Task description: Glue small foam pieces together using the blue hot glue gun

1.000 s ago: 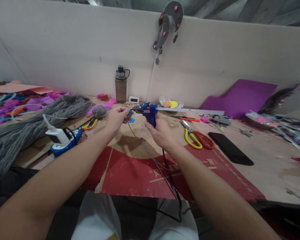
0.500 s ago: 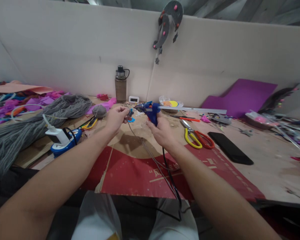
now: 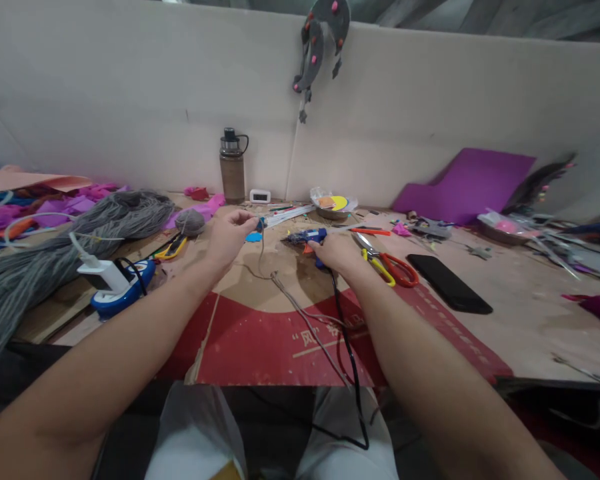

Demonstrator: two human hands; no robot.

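Note:
My left hand (image 3: 231,235) is closed in a pinch on a small dark blue piece (image 3: 261,221), mostly hidden by the fingers. From it a thin grey cord (image 3: 261,257) runs down onto the cardboard. A flat bright blue cutout (image 3: 253,237) lies just below those fingers. My right hand (image 3: 336,252) is wrapped round the handle of a blue glue gun (image 3: 307,235), held low at the table with its nozzle toward the left. A pale glue stick (image 3: 353,227) sticks out behind it, and a black cable (image 3: 347,333) hangs from its handle.
Red-printed cardboard (image 3: 260,347) covers the near table. Scissors (image 3: 385,260) and a black phone (image 3: 449,283) lie at right. Grey yarn (image 3: 115,227), a ball of yarn (image 3: 190,222) and a blue power strip (image 3: 123,293) are left. A bottle (image 3: 233,170) stands at the back.
The glue gun has come down from near the blue piece to the table, slightly right. My left hand stays raised with the blue piece. The view has shifted a little.

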